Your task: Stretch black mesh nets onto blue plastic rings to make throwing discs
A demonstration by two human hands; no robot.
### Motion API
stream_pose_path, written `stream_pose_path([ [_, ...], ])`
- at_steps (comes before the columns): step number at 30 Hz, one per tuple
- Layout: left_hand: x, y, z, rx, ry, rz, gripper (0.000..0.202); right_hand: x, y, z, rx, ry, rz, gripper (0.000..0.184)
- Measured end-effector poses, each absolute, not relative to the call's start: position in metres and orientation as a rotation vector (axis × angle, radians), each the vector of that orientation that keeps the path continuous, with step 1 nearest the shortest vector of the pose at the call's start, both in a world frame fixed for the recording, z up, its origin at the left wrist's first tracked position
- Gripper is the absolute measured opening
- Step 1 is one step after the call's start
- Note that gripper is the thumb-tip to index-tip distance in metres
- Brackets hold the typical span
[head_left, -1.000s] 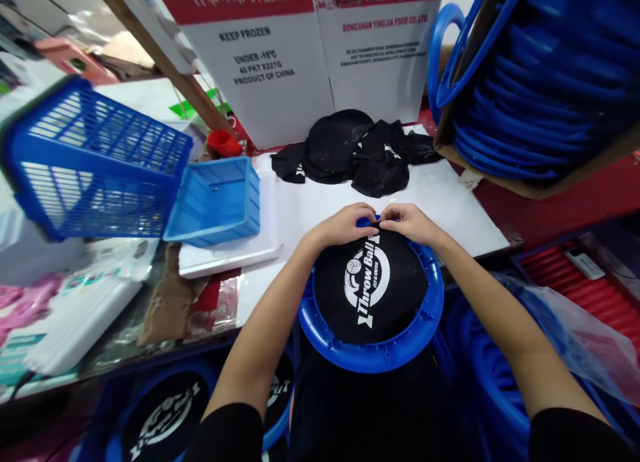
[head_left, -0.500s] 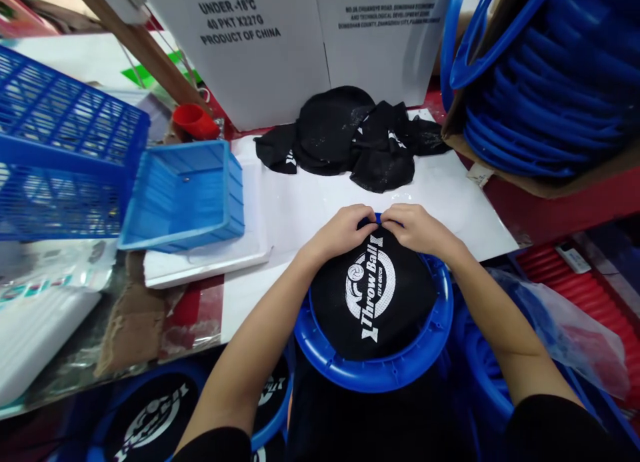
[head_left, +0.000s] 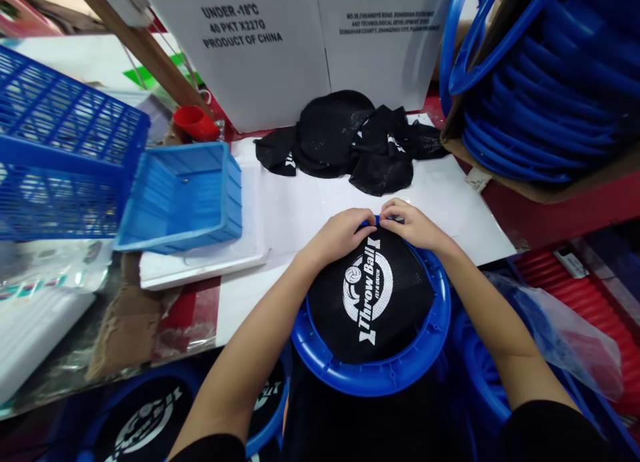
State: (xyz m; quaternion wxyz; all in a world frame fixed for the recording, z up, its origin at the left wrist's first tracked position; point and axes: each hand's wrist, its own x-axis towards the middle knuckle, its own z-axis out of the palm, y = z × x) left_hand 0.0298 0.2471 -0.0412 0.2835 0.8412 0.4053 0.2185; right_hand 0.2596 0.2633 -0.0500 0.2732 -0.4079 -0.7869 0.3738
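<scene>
A blue plastic ring rests at the table's near edge, tilted against my body. Across it lies a round black mesh cloth printed "Throw Ball" in white. At the ring's far rim, my left hand is closed, pinching the cloth's edge against the rim. Just beside it, my right hand pinches the same edge with thumb and forefinger. Around the near side, a gap shows between cloth and ring. Farther back, several black mesh cloths lie in a loose pile.
A light-blue bin and blue crates stand at the left. On the right, a carton holds stacked blue rings. A white carton stands behind the pile. Finished-looking ring and cloth discs sit below the table.
My right hand has lifted slightly and changed its finger position at the rim. My left hand keeps its pinch. The view has shifted a little.
</scene>
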Motion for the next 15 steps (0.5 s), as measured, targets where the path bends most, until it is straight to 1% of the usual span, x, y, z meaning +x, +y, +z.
stream_pose_path([
  [8, 0.0293, 0.2466, -0.0412, 2.238, 1.112, 0.603, 0.010, 0.2568, 0.2675, -0.0565, -1.108, -2.078, 1.046, 0.012],
  [15, 0.0277, 0.2477, -0.0400, 2.235, 1.022, 0.670, 0.018, 0.2583, 0.2690, -0.0573, -1.107, -2.043, 1.100, 0.015],
])
